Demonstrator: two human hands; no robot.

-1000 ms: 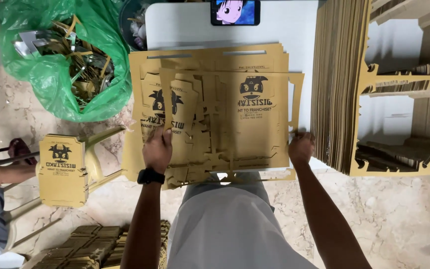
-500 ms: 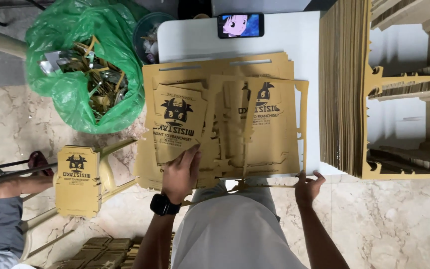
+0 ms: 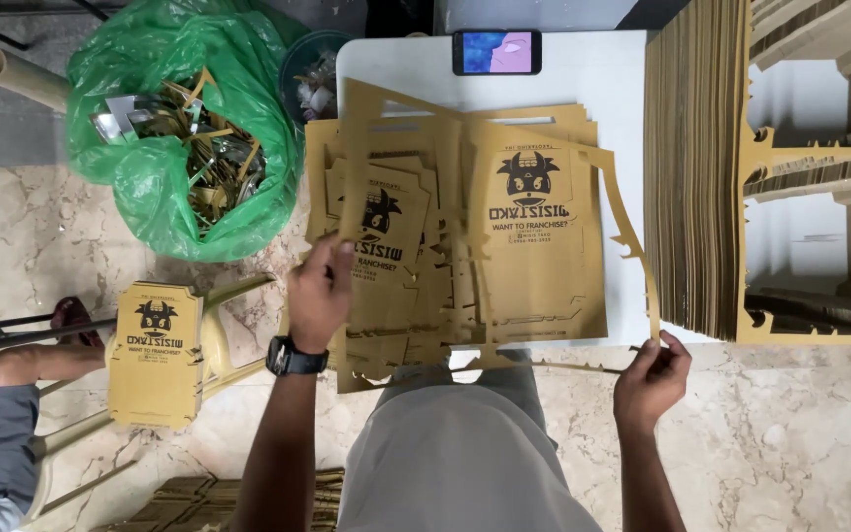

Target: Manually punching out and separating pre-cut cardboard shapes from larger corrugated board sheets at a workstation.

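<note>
Since the earlier frame the left hand (image 3: 319,296) has lifted a printed cardboard blank (image 3: 378,232) off the desk (image 3: 583,84) while the right hand (image 3: 650,379) pinches the waste frame strip (image 3: 632,246), likely mid-separation; next calls for pulling the two apart.

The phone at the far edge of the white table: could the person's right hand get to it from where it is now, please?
Probably yes, with a long stretch: the right hand pinches a thin cardboard strip, and only flat cardboard sheets lie before the phone.

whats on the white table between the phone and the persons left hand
In the head view, between the phone and the left hand lies the stack of die-cut brown cardboard sheets on the white table.
</note>
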